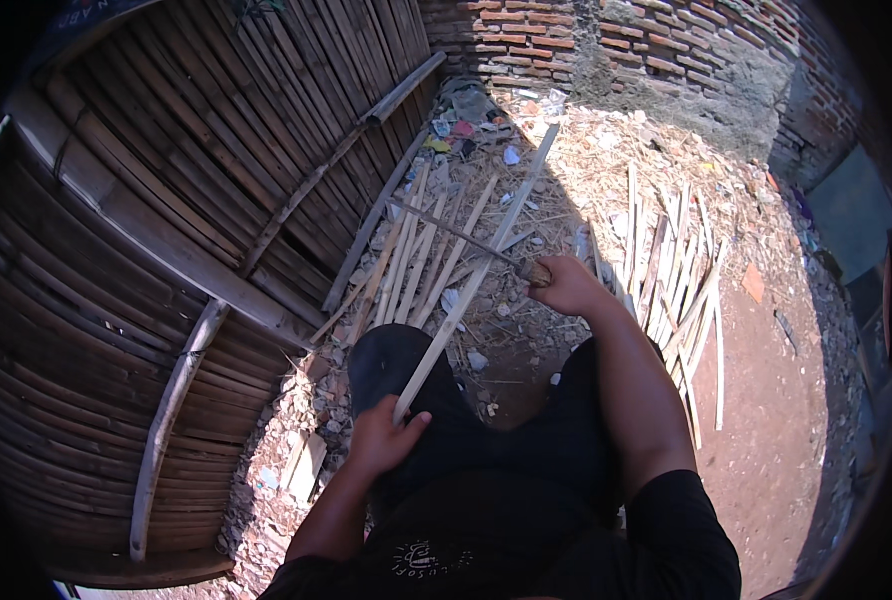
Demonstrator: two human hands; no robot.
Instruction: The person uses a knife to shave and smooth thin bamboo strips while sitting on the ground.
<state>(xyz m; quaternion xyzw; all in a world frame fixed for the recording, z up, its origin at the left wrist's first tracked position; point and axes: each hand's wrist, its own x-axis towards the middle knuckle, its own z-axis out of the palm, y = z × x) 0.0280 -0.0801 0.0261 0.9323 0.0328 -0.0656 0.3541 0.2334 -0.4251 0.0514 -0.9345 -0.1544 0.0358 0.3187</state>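
My left hand (384, 436) is closed around the near end of a long pale bamboo strip (466, 292), close to my left thigh. The strip slants away from me to the far middle of the ground. In my right hand (573, 287) is the wooden handle of a long knife (456, 232). Its thin dark blade points left and crosses the strip about midway along. Whether the edge touches the strip I cannot tell.
Bamboo strips (403, 255) lie on the littered ground left of the held one. A larger pile of strips (678, 262) lies to the right. A slatted bamboo wall (166, 170) closes the left side, and a brick wall (666, 55) stands at the back.
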